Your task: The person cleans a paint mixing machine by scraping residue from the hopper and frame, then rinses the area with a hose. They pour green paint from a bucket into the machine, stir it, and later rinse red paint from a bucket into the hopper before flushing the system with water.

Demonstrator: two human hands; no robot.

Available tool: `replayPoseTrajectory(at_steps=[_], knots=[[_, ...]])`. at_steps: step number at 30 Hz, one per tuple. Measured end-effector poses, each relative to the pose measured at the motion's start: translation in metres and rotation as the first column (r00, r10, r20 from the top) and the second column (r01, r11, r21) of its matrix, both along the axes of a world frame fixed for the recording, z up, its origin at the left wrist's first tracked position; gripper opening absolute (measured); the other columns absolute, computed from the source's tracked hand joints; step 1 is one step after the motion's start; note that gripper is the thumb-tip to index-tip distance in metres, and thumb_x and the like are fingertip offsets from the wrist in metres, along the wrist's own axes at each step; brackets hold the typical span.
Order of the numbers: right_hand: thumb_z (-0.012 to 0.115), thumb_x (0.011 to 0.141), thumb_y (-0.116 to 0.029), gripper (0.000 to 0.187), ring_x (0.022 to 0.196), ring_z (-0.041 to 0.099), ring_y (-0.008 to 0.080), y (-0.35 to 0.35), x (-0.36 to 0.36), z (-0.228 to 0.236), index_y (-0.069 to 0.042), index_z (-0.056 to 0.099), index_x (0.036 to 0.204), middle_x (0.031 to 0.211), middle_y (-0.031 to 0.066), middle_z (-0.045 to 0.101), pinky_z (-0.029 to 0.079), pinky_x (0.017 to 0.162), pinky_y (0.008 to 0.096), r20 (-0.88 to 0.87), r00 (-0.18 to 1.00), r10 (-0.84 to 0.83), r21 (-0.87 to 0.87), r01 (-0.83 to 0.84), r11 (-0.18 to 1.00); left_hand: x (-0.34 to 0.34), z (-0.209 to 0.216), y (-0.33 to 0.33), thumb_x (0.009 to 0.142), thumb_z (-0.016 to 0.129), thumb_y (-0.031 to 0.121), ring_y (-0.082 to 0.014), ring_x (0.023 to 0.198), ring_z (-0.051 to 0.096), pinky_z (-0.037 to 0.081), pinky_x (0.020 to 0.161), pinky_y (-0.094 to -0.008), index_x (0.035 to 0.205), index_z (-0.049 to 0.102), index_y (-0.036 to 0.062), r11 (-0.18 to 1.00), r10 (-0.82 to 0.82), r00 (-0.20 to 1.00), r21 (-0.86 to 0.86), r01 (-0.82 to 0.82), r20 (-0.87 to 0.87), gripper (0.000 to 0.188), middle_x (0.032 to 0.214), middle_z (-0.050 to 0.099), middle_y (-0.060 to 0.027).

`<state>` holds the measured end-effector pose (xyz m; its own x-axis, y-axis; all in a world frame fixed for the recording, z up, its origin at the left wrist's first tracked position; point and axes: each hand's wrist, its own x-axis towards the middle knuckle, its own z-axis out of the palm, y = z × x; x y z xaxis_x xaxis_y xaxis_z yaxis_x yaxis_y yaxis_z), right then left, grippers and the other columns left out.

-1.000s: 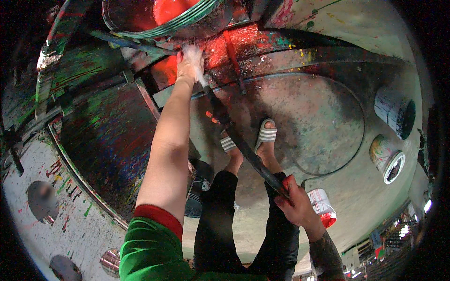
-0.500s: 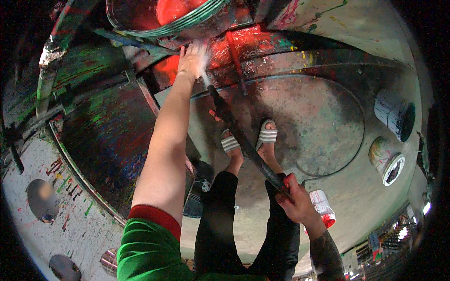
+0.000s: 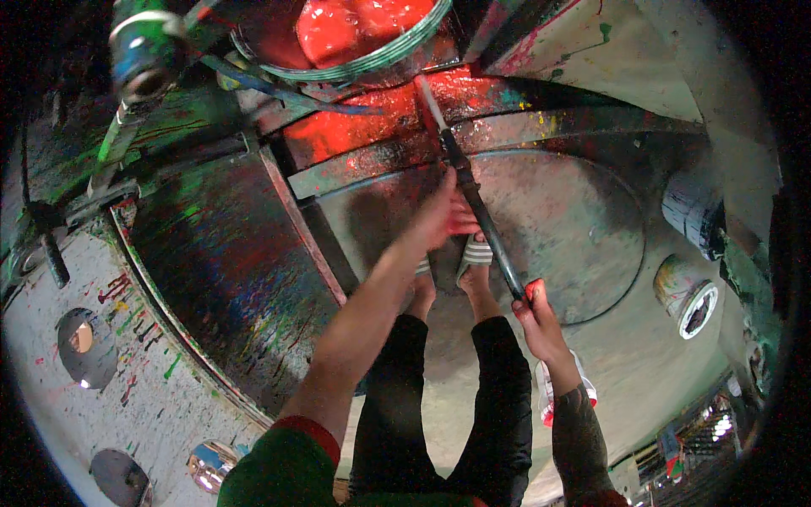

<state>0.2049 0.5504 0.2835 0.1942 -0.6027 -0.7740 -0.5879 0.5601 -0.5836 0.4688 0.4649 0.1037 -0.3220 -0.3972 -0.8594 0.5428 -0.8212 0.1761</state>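
A long black spray hose (image 3: 488, 226) runs up and away from me, and a pale jet of water (image 3: 430, 102) leaves its tip. My right hand (image 3: 542, 325) is closed round the hose's near end, with red stains on the thumb and fingers. Close beside the hose's upper part is my left hand (image 3: 448, 215), slightly blurred, its reddish fingers stretched toward the hose without visibly wrapping it. The jet strikes a red, wet ledge (image 3: 342, 133) under a green-rimmed tub (image 3: 363, 68) holding bright red liquid.
On the right stand a dark-and-white bucket (image 3: 693, 215) and a paint-stained bucket (image 3: 686, 296). A red-and-white bucket (image 3: 547, 397) is partly behind my right forearm. Metal framing (image 3: 304, 220) and a paint-splashed panel with round holes (image 3: 139, 380) lie left. My sandalled feet (image 3: 475, 260) are below the hose.
My left hand has pulled back from the jet by the tub to beside the hose. The jet now hits the red ledge, and my right hand has raised the hose slightly.
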Motion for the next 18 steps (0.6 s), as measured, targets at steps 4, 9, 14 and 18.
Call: replayPoseTrajectory(at_steps=[4, 9, 14, 18], knots=[[0.053, 0.104, -0.027, 0.028, 0.088, 0.056, 0.0213, 0.004, 0.000, -0.002, -0.006, 0.040, 0.117, 0.095, 0.0099, 0.056, 0.047, 0.079, 0.0379, 0.054, 0.998, -0.045, 0.038, 0.043, 0.998, -0.037, 0.051, 0.002, 0.104, 0.038, 0.062, -0.0288, 0.087, 0.074, 0.064, 0.078, -0.0461, 0.118, 0.056, 0.0010, 0.991, 0.118, 0.992, -0.059, -0.121, -0.053, 0.065, 0.102, 0.073, -0.0203], [0.044, 0.108, -0.039, 0.034, 0.092, 0.053, 0.0172, 0.010, -0.004, 0.003, -0.007, 0.048, 0.113, 0.098, 0.0060, 0.053, 0.046, 0.082, 0.0354, 0.066, 0.997, 0.048, -0.039, -0.046, 0.998, -0.033, 0.065, 0.005, 0.106, 0.037, 0.056, -0.0293, 0.076, 0.074, 0.064, 0.076, -0.0436, 0.109, 0.055, 0.0021, 0.997, 0.075, 0.996, -0.006, -0.075, 0.045, 0.057, 0.090, 0.074, -0.0199], [0.035, 0.108, -0.055, 0.056, 0.113, 0.058, 0.0166, -0.039, 0.024, -0.040, -0.009, 0.057, 0.131, 0.123, 0.0022, 0.062, 0.048, 0.093, 0.0384, 0.134, 0.965, -0.226, -0.058, 0.235, 0.970, -0.030, 0.101, 0.036, 0.106, 0.042, 0.054, -0.0261, 0.069, 0.072, 0.063, 0.068, -0.0398, 0.100, 0.055, 0.0029, 0.969, 0.249, 0.962, -0.034, -0.246, 0.116, 0.053, 0.079, 0.071, -0.0163], [0.048, 0.107, -0.040, 0.046, 0.120, 0.058, 0.0151, -0.152, 0.103, -0.132, -0.007, 0.054, 0.138, 0.130, 0.0022, 0.062, 0.045, 0.097, 0.0351, 0.133, 0.991, 0.014, -0.214, 0.014, 0.977, -0.023, 0.119, 0.064, 0.105, 0.047, 0.055, -0.0205, 0.058, 0.064, 0.061, 0.063, -0.0393, 0.094, 0.053, 0.0049, 0.910, 0.415, 0.904, -0.024, -0.415, 0.106, 0.052, 0.069, 0.061, -0.0081]])
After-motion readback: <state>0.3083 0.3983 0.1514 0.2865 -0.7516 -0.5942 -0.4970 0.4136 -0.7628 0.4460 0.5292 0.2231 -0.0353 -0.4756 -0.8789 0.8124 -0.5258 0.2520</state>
